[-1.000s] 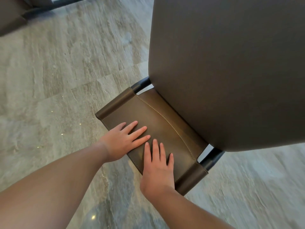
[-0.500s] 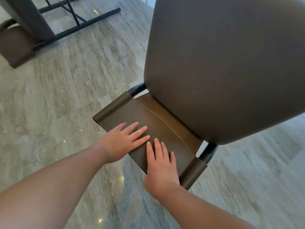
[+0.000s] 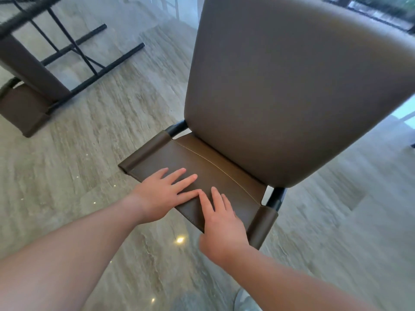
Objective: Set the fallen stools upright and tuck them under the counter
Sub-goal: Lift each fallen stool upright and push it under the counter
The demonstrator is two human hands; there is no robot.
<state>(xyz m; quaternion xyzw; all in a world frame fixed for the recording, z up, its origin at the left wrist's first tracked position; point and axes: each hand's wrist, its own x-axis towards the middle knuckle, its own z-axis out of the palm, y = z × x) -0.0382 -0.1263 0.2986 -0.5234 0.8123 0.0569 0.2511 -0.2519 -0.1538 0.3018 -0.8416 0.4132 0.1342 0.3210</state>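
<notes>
- The left hand (image 3: 160,194) lies flat on the brown leather panel (image 3: 197,182) of the stool (image 3: 280,90), fingers straight and slightly spread, gripping nothing.
- The right hand (image 3: 221,221) lies flat on the same panel just beside the left, fingers straight and pointing toward the padded part; its first finger touches the left hand's fingertips.
- The panel is stitched along one seam and wraps round a black metal frame (image 3: 277,198) at both ends.
- The stool's large grey-brown padded part rises steeply above the panel and fills the upper right of the view; whether the stool stands fully upright cannot be told.
- A second stool (image 3: 33,70) lies on its side at upper left, well apart from the hands, its black legs (image 3: 94,39) stretched out over the floor and its brown end panel resting on the floor.
- The floor (image 3: 89,153) is glossy grey stone tile with streaked veining and small bright reflections of lamps.
- At upper right, a dark window frame (image 3: 381,16) with greenery behind it shows, blurred.
</notes>
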